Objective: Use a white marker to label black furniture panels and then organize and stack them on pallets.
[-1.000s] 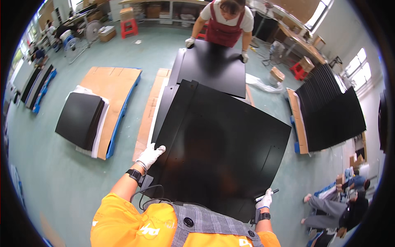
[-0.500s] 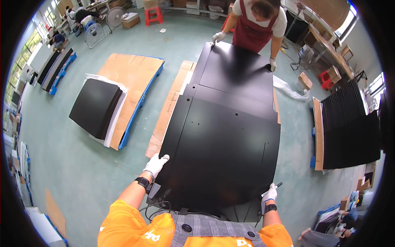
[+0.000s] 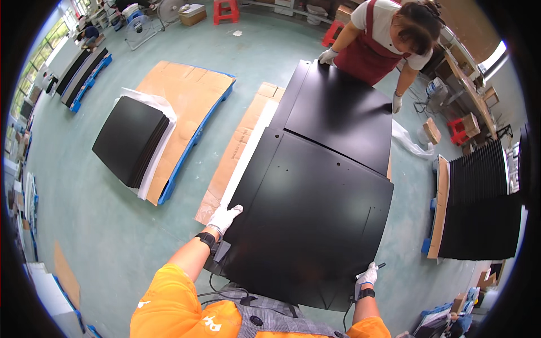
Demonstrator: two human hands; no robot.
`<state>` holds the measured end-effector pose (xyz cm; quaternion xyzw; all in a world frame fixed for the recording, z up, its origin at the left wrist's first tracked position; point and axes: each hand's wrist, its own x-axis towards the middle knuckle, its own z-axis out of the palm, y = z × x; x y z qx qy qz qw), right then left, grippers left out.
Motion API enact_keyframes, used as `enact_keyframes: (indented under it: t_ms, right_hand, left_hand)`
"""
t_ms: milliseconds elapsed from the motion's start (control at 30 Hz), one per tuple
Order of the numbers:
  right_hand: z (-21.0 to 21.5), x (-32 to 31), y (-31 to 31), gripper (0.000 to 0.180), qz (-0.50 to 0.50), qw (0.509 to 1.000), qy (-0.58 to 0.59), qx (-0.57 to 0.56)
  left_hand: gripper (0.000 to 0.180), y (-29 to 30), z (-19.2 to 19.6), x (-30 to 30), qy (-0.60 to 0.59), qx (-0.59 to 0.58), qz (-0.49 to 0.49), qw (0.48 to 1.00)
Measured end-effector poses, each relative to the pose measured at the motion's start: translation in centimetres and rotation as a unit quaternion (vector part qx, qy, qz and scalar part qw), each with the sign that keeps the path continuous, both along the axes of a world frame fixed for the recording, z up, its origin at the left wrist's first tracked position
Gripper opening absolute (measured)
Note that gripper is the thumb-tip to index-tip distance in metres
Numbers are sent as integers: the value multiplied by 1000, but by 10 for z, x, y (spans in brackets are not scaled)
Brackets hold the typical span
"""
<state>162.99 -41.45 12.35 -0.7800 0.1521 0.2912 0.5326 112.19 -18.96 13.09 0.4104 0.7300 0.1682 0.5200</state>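
A large black panel (image 3: pixel 304 219) with small holes lies in front of me, tilted slightly, its far edge overlapping a second black panel (image 3: pixel 344 115). My left hand (image 3: pixel 225 218), in a white glove, is closed on its left edge, with the thumb on top. My right hand (image 3: pixel 367 275), also gloved, grips the near right corner and holds a dark-tipped pen (image 3: pixel 381 265) between its fingers. Its lower fingers are hidden by the panel. A co-worker (image 3: pixel 389 39) in a red apron stands at the far end, both gloved hands on the second panel's far corners.
Cardboard (image 3: pixel 248 135) lies under the panels. On the left, several black panels (image 3: pixel 131 138) are stacked on a cardboard-topped blue pallet (image 3: pixel 194 147). More black panels (image 3: pixel 479 225) stand on a pallet at the right. A red stool (image 3: pixel 226 11) and a fan (image 3: pixel 139 29) are farther back.
The near panel has slid away from me and now covers a strip of the far panel that showed before. My left hand went with it; the co-worker leans more to the right.
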Motion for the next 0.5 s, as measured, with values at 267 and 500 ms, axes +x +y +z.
enact_keyframes:
  t_ms: [267,500]
  right_hand:
    - [-41,40,27,34,38,999,14,-13]
    - [-41,51,26,48,103,993,16,-58]
  left_hand:
    - [74,13,2,23,81,21,-11,996]
    - [82,18,10,39,91,-20,-36,995]
